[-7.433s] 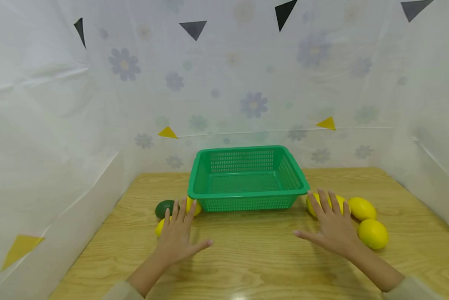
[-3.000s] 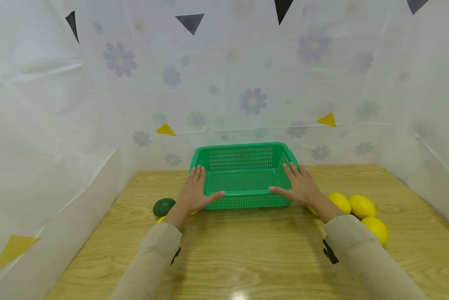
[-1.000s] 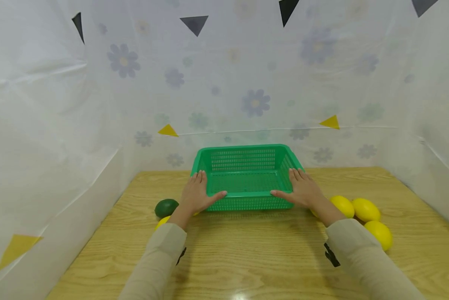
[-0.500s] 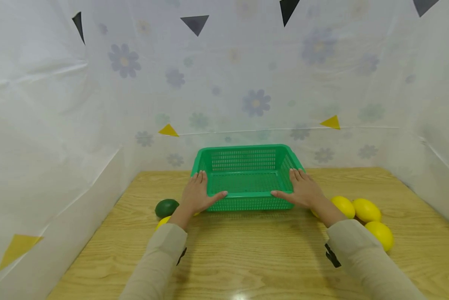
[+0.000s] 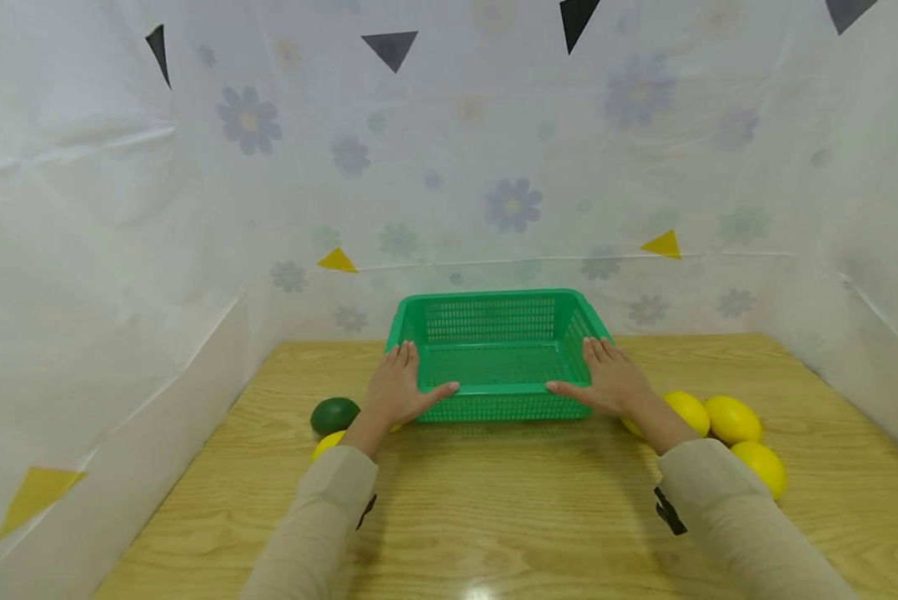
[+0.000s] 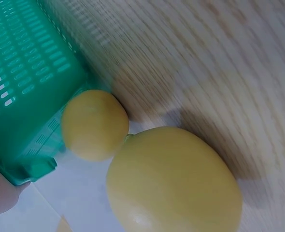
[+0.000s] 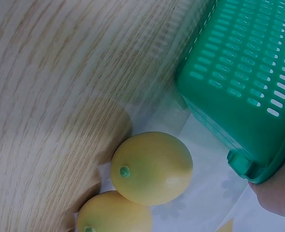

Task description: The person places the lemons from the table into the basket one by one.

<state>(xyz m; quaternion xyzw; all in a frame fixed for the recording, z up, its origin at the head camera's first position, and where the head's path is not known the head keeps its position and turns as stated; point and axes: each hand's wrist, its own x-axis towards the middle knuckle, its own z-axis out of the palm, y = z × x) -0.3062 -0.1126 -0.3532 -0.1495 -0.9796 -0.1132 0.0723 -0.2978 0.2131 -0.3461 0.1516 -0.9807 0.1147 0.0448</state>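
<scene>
The green basket (image 5: 504, 406) sat on the tabletop (image 5: 509, 517) and was the thing in hand. The left grip (image 5: 398, 390) rested on the basket's left side and the right grip (image 5: 609, 385) on its right, fingers fairly straight along the sides and thumbs stretched wide onto the front rim — touching it, not visibly curled under it. Left of the basket lay a dark green fruit (image 5: 334, 416) and two yellow fruits (image 6: 95, 124); right of it lay a group of lemons (image 5: 734, 419), one partly hidden by the right grip.

The basket was probably light, its thin perforated plastic stiff enough yet likely to flex a little, and not fragile. Its smooth rim might slip under flat fingers — the short sides, near the jutting tabs (image 6: 41, 167), seemed the best hold.
</scene>
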